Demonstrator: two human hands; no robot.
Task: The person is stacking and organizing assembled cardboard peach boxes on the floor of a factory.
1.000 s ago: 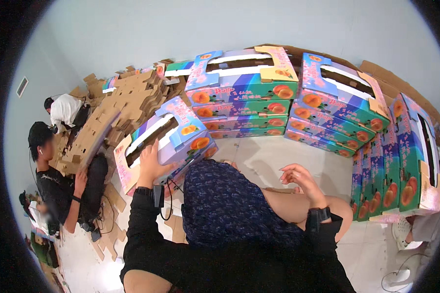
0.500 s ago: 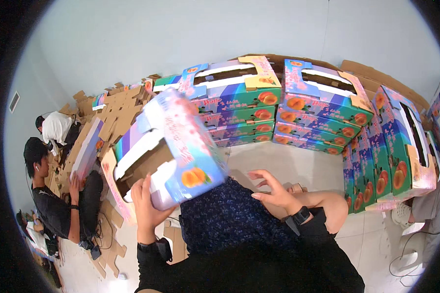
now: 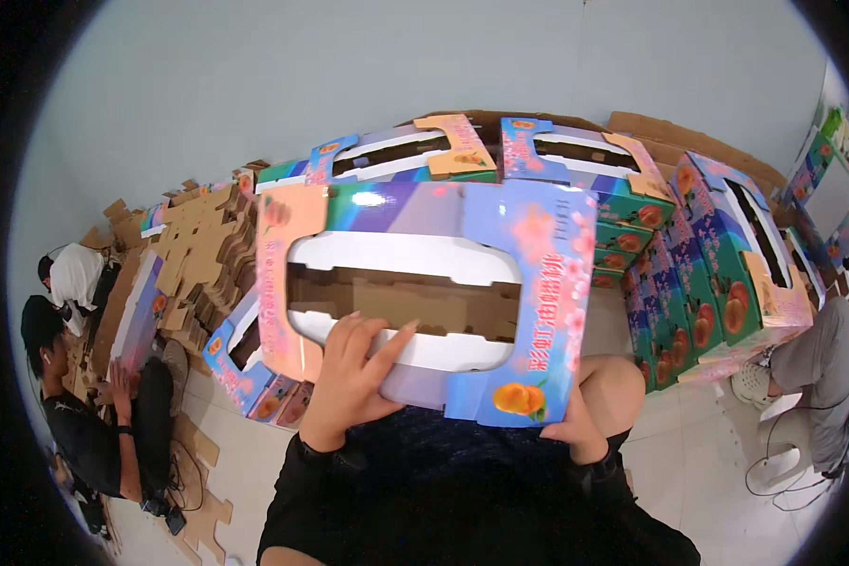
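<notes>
A colourful cardboard fruit box (image 3: 500, 212) with a wide cut-out opening is up in front of me, above my lap. My left hand (image 3: 351, 377) grips its near edge, fingers reaching over the white flap at the opening. At the box's near right corner is my right hand (image 3: 583, 432); its thumb shows along the lower edge and the other fingers are hidden by the box. Brown inner cardboard shows through the opening. Peaches and pink blossoms are printed on the blue end panel.
Similar boxes stand stacked ahead (image 3: 585, 198) and to the right (image 3: 726, 274). Another stack (image 3: 245, 368) is left of my box. Flat cardboard blanks (image 3: 198, 255) pile up farther left, beside a seated person (image 3: 90, 415) handling a box. Another person's grey trouser leg (image 3: 825, 377) is at right.
The box has swung from the left to the middle and turned level. My right hand, free before, has come onto its right end. A box stack at left is now uncovered.
</notes>
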